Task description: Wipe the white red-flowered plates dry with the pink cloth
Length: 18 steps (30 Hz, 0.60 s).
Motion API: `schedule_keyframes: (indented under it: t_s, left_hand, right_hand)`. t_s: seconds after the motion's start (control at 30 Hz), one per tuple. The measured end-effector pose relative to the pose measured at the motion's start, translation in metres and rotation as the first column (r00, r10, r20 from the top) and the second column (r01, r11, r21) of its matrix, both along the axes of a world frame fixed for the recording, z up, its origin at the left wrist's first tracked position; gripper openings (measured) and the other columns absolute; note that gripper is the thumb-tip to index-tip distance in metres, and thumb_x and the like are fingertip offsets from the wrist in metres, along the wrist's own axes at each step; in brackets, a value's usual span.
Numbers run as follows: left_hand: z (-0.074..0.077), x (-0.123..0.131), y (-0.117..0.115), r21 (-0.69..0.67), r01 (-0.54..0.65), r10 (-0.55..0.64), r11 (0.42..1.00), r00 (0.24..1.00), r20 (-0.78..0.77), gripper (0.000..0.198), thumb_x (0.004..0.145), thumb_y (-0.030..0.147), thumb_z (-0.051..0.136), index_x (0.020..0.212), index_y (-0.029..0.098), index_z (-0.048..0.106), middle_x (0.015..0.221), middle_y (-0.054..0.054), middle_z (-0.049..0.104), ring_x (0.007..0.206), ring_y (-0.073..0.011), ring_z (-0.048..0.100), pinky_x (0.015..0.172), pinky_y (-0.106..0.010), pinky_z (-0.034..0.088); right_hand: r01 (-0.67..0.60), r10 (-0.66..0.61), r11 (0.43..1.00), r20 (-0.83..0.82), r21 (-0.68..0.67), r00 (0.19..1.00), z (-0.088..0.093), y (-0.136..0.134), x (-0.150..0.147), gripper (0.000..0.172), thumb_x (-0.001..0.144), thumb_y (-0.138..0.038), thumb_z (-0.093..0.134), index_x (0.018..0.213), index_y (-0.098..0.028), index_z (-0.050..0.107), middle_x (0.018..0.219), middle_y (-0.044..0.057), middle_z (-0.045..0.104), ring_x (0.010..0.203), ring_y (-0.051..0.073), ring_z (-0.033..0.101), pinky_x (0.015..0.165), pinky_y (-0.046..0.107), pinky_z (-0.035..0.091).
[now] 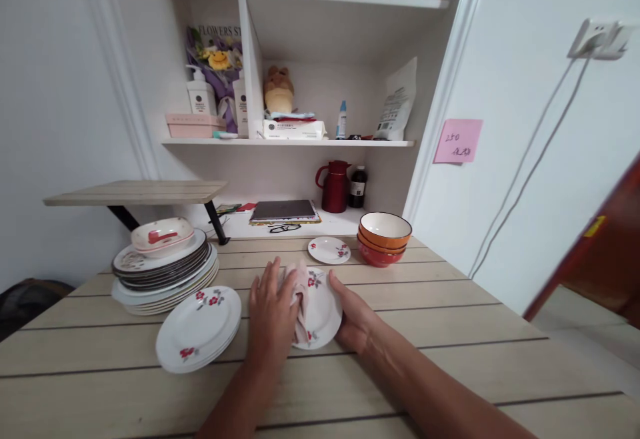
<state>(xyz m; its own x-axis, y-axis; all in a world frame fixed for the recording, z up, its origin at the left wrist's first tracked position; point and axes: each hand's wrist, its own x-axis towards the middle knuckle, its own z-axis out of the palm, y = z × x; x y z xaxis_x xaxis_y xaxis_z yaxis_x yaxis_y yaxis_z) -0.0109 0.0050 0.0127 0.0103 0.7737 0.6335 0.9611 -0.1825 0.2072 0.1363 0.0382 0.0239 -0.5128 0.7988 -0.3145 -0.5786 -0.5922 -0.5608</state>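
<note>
1. The flowered plate [323,312] is between the two hands, over the middle of the surface [470,352]; whether its underside touches the wood cannot be told.
2. The right hand [354,319] is partly curled around the plate's right rim, thumb along the edge; its other fingers are mostly hidden. If that rim grip is loose, a hard push from the other side could slide or tip the plate.
3. The left hand [273,309] lies fairly flat, fingers slightly apart, holding a bunched pink cloth [302,285] against the plate's left part. The cloth could slip or fold under pressure, leaving bare fingers on the glaze and part of the face unrubbed.
4. Just left of that hand, toward the surface's left edge, sits a pile of flowered plates [200,325]. A wide swing of the left wrist could knock it and chip a rim.
5. Nearer the far left corner, a tall mixed stack [167,272] carries a rectangular dish [163,237] on top; with its uneven sizes, a bump might shift it.
6. Toward the far edge, a small plate [327,250] lies just beyond the held one, beside stacked bowls [384,242]; pushing forward carelessly could clink them together.
</note>
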Motion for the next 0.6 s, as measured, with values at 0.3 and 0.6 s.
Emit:
schedule_keyframes:
  t_s: [0.3, 0.6]
  left_hand:
    - [-0.007, 0.005, 0.005, -0.121, 0.344, -0.345, 0.931, 0.938, 0.018, 0.052, 0.082, 0.007, 0.049, 0.131, 0.024, 0.056, 0.139, -0.007, 0.055, 0.133, -0.0255, 0.044, 0.113, -0.051, 0.030]
    - [0.005, 0.011, -0.002, -0.195, 0.165, -0.158, 0.967, 0.986, 0.054, 0.052, 0.084, 0.007, 0.045, 0.131, 0.029, 0.055, 0.143, -0.005, 0.050, 0.136, -0.0270, 0.040, 0.114, -0.063, 0.011]
  right_hand:
    - [0.041, -0.041, 0.999, -0.021, 0.007, 0.999, 0.005, 0.001, 0.004, 0.049, 0.094, -0.050, 0.045, 0.113, -0.008, 0.061, 0.093, 0.012, 0.075, 0.081, 0.021, 0.071, 0.083, 0.036, 0.053]
    - [0.119, -0.124, 0.992, 0.128, 0.050, 0.984, -0.005, 0.001, -0.004, 0.043, 0.091, -0.048, 0.054, 0.112, -0.012, 0.064, 0.097, 0.009, 0.075, 0.080, 0.019, 0.071, 0.080, 0.033, 0.054]
